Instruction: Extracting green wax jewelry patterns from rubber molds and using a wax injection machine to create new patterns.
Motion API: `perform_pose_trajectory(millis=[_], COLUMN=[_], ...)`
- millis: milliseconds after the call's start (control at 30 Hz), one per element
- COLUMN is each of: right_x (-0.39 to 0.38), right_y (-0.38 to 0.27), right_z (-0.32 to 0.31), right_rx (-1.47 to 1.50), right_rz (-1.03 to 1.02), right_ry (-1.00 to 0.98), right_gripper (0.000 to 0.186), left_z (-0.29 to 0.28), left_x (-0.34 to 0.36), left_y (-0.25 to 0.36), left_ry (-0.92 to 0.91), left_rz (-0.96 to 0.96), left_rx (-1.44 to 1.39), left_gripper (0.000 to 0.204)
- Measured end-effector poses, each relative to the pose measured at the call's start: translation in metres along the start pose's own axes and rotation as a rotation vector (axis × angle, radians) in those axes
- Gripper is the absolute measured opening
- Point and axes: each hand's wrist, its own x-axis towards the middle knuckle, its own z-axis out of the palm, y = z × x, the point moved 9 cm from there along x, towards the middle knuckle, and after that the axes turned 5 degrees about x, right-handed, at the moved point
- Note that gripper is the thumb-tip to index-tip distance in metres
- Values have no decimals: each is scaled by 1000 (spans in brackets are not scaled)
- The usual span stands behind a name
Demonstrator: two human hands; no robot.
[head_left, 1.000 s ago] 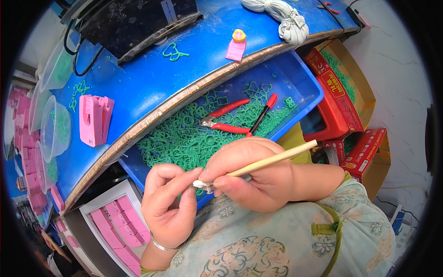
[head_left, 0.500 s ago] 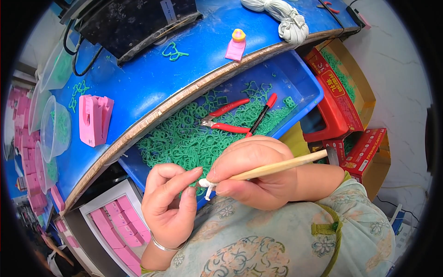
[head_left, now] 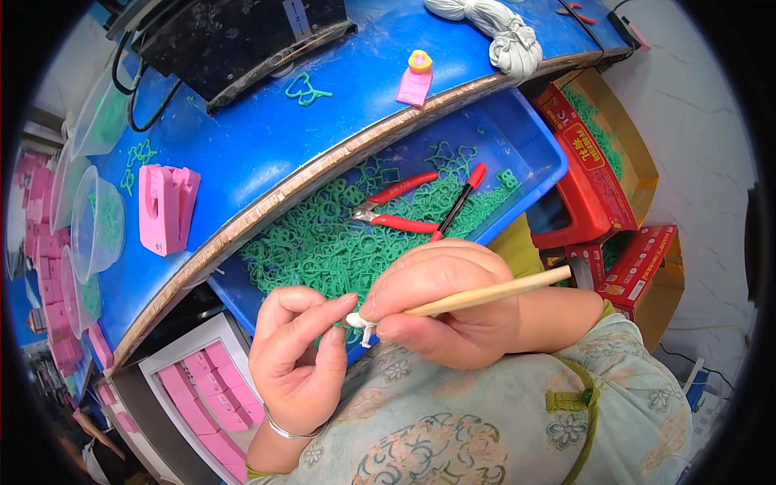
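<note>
Closed round a wooden-handled tool (head_left: 493,291), my right hand (head_left: 457,303) has the slim light-brown handle slanting up to the right past its wrist. At its fingertips is a small white bundle (head_left: 357,321), like wound cloth or string, with a short white end hanging down. My left hand (head_left: 295,352) wears a bangle and is bent in a pinch right beside the white bundle. What its fingertips hold is too small to make out. Below both hands is a blue tray (head_left: 521,133) heaped with small green openwork pieces (head_left: 311,242).
Red-handled cutters (head_left: 396,225) and a red-and-black pen (head_left: 461,202) lie on the green pieces. On the blue worktable (head_left: 242,153) stand pink blocks (head_left: 168,210) and a white cord hank (head_left: 513,48). Clear tubs (head_left: 97,214) line the left; red boxes (head_left: 638,271) stand right.
The white bundle and its hanging end have turned slightly between my fingertips. The wooden handle has tilted a little, its far end dipping. Both hands stay nearly in place.
</note>
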Motion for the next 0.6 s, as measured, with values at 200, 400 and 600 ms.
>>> perform_pose_trajectory(millis=[200,400,600], right_x=[-4,-7,-4], right_y=[8,13,7], right_z=[0,0,0], right_rx=[124,215,151], right_rz=[113,144,56], right_ry=[62,109,-14], right_gripper=[8,7,12], left_z=[0,3,2], left_x=[-1,-1,0], left_y=[-2,-1,1], left_ry=[-6,-21,-26], left_rz=[-2,5,18], left_rx=[-20,-37,4], left_gripper=[33,32,32])
